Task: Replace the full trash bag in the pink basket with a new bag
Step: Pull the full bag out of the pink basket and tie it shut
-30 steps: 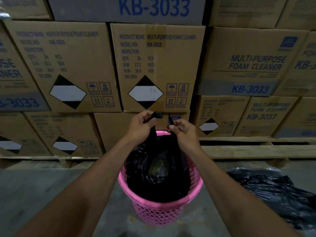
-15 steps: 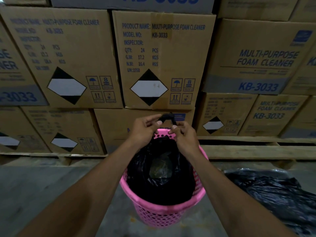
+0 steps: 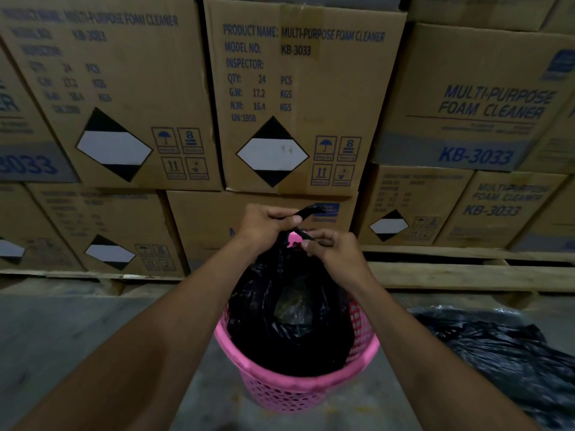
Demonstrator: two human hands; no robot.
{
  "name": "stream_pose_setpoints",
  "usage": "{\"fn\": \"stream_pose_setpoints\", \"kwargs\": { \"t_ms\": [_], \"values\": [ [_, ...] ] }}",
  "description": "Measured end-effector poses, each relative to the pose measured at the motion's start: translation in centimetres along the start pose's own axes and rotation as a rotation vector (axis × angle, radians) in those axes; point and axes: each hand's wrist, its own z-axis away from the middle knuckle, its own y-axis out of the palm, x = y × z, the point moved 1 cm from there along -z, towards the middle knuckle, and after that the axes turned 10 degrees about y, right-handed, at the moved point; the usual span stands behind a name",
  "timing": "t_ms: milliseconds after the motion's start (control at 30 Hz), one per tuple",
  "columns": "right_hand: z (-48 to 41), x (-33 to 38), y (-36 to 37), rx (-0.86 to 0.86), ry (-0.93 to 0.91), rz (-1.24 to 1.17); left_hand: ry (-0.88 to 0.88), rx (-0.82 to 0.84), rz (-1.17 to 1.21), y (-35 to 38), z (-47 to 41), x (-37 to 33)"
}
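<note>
A pink perforated basket stands on the floor in the middle, with a full black trash bag inside it. The bag's top is gathered above the far rim. My left hand pinches one black bag end, which sticks out to the right past my fingers. My right hand pinches the other end just below and to the right. The two ends cross between my hands. Some rubbish shows through a gap in the bag's mouth.
Stacked cardboard boxes on wooden pallets form a wall right behind the basket. A heap of crumpled black plastic lies on the concrete floor to the right.
My hands have crossed the two bag ends: the left hand rose and pulled its end over to the right, the right hand dropped slightly. The view moved closer to the boxes.
</note>
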Motion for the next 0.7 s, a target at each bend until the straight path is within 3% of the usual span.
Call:
{"fn": "stream_pose_setpoints", "kwargs": {
  "t_ms": [133,300,467,567,700],
  "values": [
    [0.7,-0.6,-0.3,-0.139,-0.146,0.212,0.02,-0.006,-0.179,-0.3,-0.4,0.1],
    [1.4,-0.1,-0.8,-0.216,-0.367,0.413,0.08,0.159,-0.343,-0.3,-0.5,-0.9],
    [1.1,0.3,-1.1,-0.1,-0.261,0.304,0.157,0.299,-0.405,-0.8,-0.1,-2.0],
    [0.9,0.3,-1.2,-0.025,-0.186,0.29,0.254,0.443,-0.628,-0.9,0.1,-2.4],
    [0.9,0.8,-1.1,-0.041,-0.231,0.376,0.157,0.587,-0.634,-1.4,-0.2,-2.8]
  ]
}}
